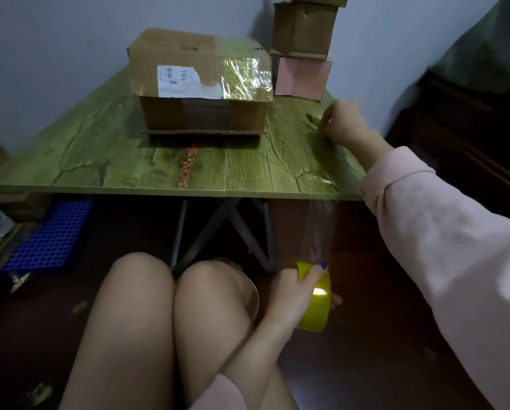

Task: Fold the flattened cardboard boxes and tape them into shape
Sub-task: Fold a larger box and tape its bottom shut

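Clear glossy tape strip [317, 232] runs from the yellow tape roll [314, 303], gripped in left hand [292, 297] below the table edge, up onto the green wood-grain table [100, 161], where right hand [341, 122] pinches its end. Taped corrugated cardboard boxes [200, 81] sit stacked mid-table.

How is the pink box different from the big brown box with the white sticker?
The pink box is small and plain, while the labelled brown box is wider and has shiny clear tape on one end. The pink box sits on the table under another box; the labelled brown box sits on top of one. Both are cardboard.
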Demonstrator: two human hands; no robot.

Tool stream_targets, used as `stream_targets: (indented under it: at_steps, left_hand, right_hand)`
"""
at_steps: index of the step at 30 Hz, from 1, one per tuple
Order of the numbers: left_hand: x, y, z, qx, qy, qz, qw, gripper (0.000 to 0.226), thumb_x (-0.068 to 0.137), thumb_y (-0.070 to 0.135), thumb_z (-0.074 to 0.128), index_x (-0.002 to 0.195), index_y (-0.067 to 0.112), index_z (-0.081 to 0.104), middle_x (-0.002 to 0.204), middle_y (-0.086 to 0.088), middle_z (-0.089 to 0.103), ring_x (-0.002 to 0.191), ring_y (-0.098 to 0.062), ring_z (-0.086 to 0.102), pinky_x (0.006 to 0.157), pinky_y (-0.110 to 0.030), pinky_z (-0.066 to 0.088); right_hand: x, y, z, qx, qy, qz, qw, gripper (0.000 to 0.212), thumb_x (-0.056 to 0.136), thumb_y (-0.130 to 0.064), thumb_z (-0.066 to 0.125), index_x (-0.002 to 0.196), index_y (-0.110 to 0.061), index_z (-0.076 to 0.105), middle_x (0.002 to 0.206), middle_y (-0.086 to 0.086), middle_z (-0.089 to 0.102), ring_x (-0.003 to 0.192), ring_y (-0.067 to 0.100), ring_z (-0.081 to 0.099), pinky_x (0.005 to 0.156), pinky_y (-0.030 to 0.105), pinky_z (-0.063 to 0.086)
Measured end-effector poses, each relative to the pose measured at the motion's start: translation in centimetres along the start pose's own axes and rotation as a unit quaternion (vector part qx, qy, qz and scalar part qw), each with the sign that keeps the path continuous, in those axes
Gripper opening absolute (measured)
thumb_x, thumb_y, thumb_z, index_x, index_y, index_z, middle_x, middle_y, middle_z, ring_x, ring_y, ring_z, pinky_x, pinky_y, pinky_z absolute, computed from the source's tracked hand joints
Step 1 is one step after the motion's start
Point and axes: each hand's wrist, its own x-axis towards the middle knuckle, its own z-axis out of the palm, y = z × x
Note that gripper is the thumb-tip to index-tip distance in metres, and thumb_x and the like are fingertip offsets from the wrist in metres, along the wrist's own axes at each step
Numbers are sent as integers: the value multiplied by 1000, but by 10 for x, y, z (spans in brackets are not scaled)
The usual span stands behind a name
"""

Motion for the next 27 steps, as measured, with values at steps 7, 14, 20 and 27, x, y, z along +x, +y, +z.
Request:
stream_targets:
  at_steps: [7,14,20,27]
  left_hand:
    - [-20,-4,-4,-38,-75,51,995,9,95,13,52,87,11,56,60,1,69,54,-8,66,50,-18,51]
    - [-39,-10,-11,-3,-82,83,993,7,96,14,51,92,11,57,72,-4,73,65,-14,69,58,-22,53]
    - [-44,-2,-9,-53,-85,32,994,19,97,14,47,86,4,57,64,-6,71,54,-13,66,52,-23,52]
    - [-38,-15,-12,-90,40,33,995,78,56,37,83,114,22,34,108,-14,67,74,-39,70,74,-57,55]
  right_hand:
    - [-70,-1,-23,291,17,-7,956,33,88,-3,59,116,-11,42,93,6,53,71,15,63,62,29,58]
    - [-146,2,-29,273,-2,-45,961,14,95,-12,50,109,-12,46,89,4,67,64,12,66,58,29,57]
    - [-187,8,-32,184,0,-72,980,19,96,-31,51,85,-15,54,76,1,66,54,13,61,60,33,54]
    - [-223,24,-26,147,-8,-141,979,14,89,-32,63,92,-18,65,81,-7,60,78,14,57,73,22,43]
